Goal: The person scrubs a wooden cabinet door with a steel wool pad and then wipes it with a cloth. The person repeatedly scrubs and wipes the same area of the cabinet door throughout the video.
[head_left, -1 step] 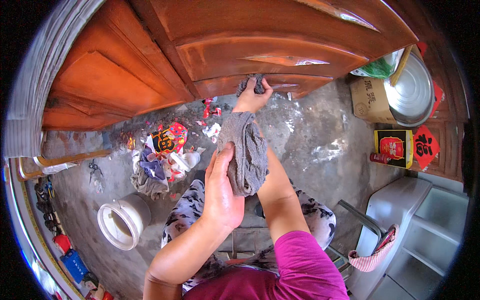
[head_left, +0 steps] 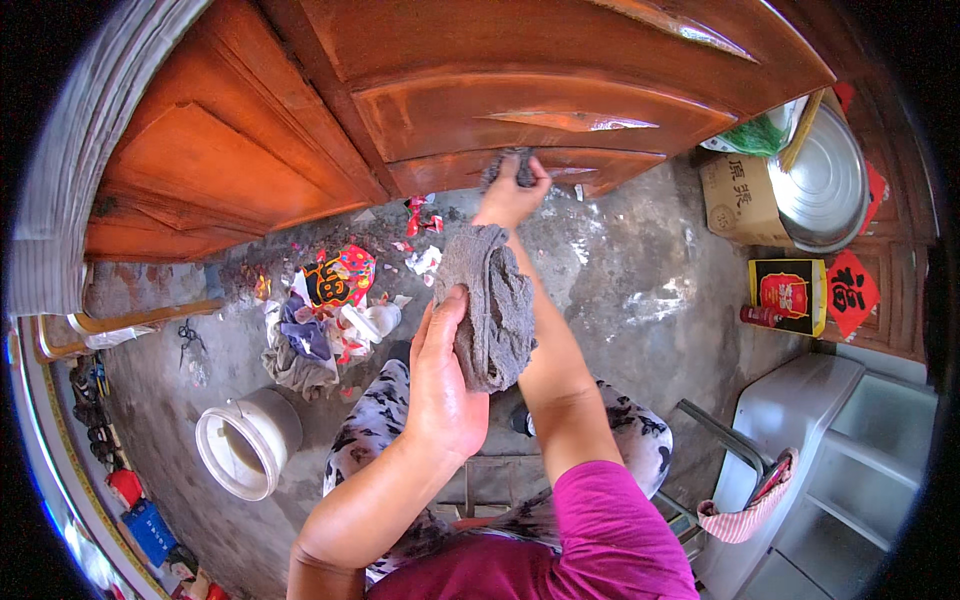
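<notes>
A folded grey cloth rests in my left hand, the thumb pressed over its near side and the fingers hidden behind it. My right hand is stretched out beyond it, closed on a crumpled dark grey rag. That rag is against the lower drawer front of a reddish-brown wooden cabinet. Part of the right wrist and forearm passes behind the folded cloth.
Left on the concrete floor lie a heap of rags and torn wrappers and scissors. A white bucket stands nearer. To the right are a cardboard box, a round metal lid and a pale shelved unit.
My right hand has shifted slightly to the right along the drawer front with the dark rag. My left hand and the folded cloth have stayed in place.
</notes>
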The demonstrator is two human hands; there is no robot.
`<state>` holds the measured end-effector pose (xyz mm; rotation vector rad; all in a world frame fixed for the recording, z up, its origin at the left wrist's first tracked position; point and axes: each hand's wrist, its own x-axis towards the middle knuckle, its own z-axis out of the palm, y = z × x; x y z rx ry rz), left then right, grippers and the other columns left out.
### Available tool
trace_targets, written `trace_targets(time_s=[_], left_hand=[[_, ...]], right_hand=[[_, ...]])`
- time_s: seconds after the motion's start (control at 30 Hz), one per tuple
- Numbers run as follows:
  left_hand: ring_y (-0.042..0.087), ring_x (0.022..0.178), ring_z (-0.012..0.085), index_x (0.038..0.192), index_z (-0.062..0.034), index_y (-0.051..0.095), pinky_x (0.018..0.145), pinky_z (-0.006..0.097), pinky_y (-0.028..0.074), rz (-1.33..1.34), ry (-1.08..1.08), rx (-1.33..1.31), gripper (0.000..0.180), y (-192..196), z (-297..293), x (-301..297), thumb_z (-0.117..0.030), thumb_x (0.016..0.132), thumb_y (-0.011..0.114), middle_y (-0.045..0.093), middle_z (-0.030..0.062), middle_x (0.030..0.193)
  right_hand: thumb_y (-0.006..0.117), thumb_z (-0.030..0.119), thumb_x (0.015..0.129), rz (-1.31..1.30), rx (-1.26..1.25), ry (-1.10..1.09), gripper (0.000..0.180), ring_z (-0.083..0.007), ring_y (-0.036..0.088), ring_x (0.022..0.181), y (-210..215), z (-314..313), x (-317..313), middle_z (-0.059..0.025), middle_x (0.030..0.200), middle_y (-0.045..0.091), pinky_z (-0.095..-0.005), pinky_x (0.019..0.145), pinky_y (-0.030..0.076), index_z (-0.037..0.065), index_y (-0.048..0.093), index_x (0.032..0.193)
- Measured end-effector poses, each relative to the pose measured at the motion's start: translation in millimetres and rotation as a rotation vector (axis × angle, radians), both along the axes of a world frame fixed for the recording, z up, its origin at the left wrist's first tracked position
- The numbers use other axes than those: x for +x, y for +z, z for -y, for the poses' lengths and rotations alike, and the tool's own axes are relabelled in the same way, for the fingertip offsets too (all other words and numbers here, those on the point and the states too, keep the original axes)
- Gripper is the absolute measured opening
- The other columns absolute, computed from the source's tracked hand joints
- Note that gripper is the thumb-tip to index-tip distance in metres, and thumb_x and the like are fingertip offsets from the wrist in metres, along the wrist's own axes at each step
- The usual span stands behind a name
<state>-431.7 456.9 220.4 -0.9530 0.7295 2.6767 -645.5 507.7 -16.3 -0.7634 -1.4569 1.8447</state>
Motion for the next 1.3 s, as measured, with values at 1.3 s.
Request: trace_targets(time_s=[1.3], left_hand=[[0.065, 0.121, 0.0221, 0.14, -0.0099, 0.06, 0.109, 0.042, 0.048, -0.015, 0.084, -0.029, 0.045, 3, 20, 0, -0.038, 0.105, 0.057, 0.069, 0.0063, 0.134]], right_hand=[[0.074, 0.009, 0.092, 0.058, 0.087, 0.254, 0.027, -0.0236, 0.052, 0.107, 21, 60, 30, -0.0103, 0.112, 0.056, -0.0394, 0.104, 0.04, 0.003, 0.053, 0.109]])
